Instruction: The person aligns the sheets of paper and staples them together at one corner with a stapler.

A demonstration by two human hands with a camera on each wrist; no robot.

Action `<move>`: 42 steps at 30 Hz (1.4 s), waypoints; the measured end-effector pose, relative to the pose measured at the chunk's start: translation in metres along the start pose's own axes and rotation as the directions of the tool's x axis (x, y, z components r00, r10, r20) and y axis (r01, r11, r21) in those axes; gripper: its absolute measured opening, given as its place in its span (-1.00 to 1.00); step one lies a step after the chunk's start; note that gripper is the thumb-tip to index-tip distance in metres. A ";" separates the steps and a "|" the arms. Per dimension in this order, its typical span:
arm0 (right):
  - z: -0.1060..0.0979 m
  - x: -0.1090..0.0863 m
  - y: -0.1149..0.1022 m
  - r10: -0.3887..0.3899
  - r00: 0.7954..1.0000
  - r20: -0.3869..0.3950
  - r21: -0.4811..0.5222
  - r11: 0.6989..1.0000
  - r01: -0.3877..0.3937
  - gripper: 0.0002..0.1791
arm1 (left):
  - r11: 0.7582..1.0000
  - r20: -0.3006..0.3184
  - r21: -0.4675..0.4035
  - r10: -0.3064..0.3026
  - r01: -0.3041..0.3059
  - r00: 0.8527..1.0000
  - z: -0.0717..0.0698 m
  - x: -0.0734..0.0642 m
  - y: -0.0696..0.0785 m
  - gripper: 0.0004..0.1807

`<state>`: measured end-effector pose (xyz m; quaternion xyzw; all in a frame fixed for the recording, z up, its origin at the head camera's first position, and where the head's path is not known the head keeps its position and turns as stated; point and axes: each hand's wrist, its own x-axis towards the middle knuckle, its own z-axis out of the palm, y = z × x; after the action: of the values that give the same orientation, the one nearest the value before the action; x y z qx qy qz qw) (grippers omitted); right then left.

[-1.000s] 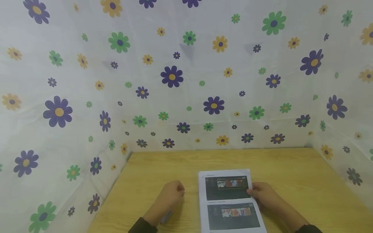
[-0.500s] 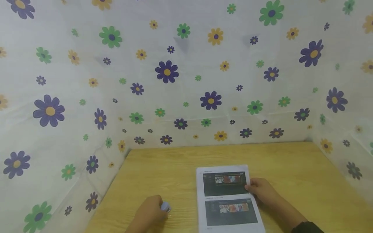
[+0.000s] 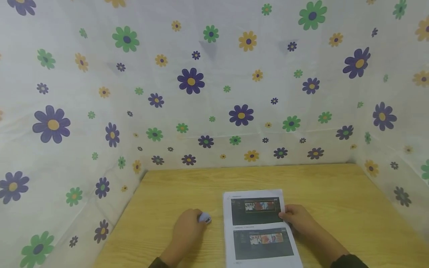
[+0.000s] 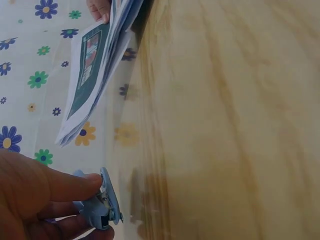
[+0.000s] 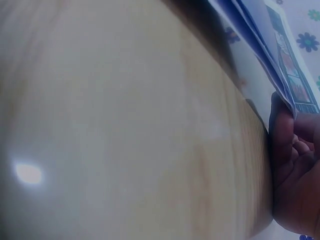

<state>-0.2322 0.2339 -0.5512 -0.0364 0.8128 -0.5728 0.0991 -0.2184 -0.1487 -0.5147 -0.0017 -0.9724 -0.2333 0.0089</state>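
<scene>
My left hand [image 3: 186, 230] grips a small light-blue stapler [image 3: 205, 218] just left of the papers. In the left wrist view, the thumb lies on one side of the stapler [image 4: 109, 200] and the fingers curl round the other, its metal-tipped end facing outward. A stack of printed sheets [image 3: 261, 226], with dark screenshot pictures on the top page, is held up over the table. My right hand [image 3: 301, 220] pinches its right edge, thumb on the front. The right wrist view shows the fingers [image 5: 283, 132] behind the sheets [image 5: 280, 65].
A wooden table [image 3: 167, 193] spreads beneath both hands. White sheeting with purple, green and yellow flowers [image 3: 221, 74] hangs along its back and both sides.
My left hand first drew back toward me and picked up the stapler, then came forward again with it. The right hand still holds the sheets in nearly the same place.
</scene>
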 end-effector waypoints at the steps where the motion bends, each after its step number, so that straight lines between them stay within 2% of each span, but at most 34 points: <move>1: 0.001 0.000 0.000 0.006 1.000 -0.004 0.000 1.000 -0.006 -0.68 | 1.000 -0.003 0.000 0.011 -0.011 1.000 0.002 0.002 0.003 -0.67; 9: 0.004 0.003 -0.003 0.031 0.999 -0.018 0.018 0.999 -0.031 -0.66 | 0.990 -0.046 0.008 0.142 -0.142 0.989 0.014 0.010 0.022 -0.72; 18: 0.009 0.005 -0.006 0.077 0.995 -0.062 0.005 0.997 -0.077 -0.72 | 0.991 -0.046 -0.018 0.129 -0.130 0.991 0.020 0.008 0.030 -0.73; 20: 0.010 0.005 -0.006 0.092 0.993 -0.077 0.003 0.996 -0.092 -0.74 | 0.989 -0.061 -0.018 0.146 -0.148 0.987 0.020 0.008 0.030 -0.72; 23: 0.011 0.006 -0.006 0.101 0.991 -0.090 -0.005 0.995 -0.102 -0.75 | 0.974 -0.079 -0.007 0.226 -0.227 0.971 0.020 0.006 0.029 -0.71; 27: 0.010 0.006 -0.005 0.097 0.991 -0.091 -0.024 0.995 -0.100 -0.77 | 0.934 -0.071 0.046 0.357 -0.354 0.932 0.021 0.003 0.028 -0.74; 29: 0.009 0.006 -0.005 0.098 0.991 -0.088 -0.035 0.994 -0.101 -0.78 | 0.917 -0.066 0.075 0.396 -0.391 0.916 0.021 0.002 0.029 -0.75; 32: 0.008 0.006 -0.004 0.077 0.995 -0.070 -0.067 0.994 -0.081 -0.78 | 0.902 -0.064 0.105 0.426 -0.418 0.902 0.022 0.002 0.030 -0.77; 36: 0.006 0.005 -0.002 0.034 0.999 -0.025 -0.077 0.996 -0.036 -0.75 | 0.902 -0.049 0.126 0.421 -0.413 0.906 0.025 0.005 0.030 -0.77; 42: 0.003 0.005 0.000 0.018 1.000 0.025 -0.057 0.998 -0.017 -0.72 | 0.919 -0.016 0.124 0.378 -0.373 0.926 0.029 0.011 0.030 -0.75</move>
<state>-0.2368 0.2299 -0.5530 -0.0395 0.8276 -0.5483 0.1136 -0.2297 -0.1090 -0.5272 -0.1829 -0.9658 -0.1691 0.0728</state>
